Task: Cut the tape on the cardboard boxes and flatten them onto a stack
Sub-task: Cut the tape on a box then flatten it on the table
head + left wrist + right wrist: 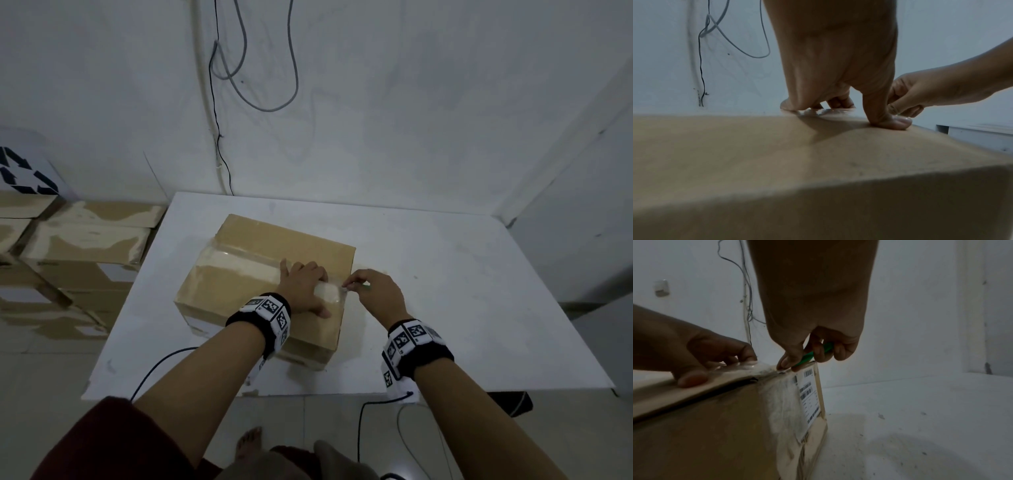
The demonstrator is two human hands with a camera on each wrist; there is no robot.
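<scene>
A brown cardboard box [239,274] sits on the white table [445,291], with clear tape [236,263] running across its top. My left hand [303,284] presses down on the top near the right edge, fingers spread and the thumb [894,121] flat on the cardboard. My right hand [370,291] grips a green cutter [813,353], its tip at the tape end [764,369] on the box's upper right edge. The blade itself is hidden by my fingers. A white shipping label [809,394] covers the box's right side.
Stacked cardboard boxes [85,246] stand on the floor to the left, by a recycling sign [24,171]. Cables [239,68] hang on the wall behind the table. A black cable [161,363] trails off the table's front edge. The table's right half [479,308] is bare.
</scene>
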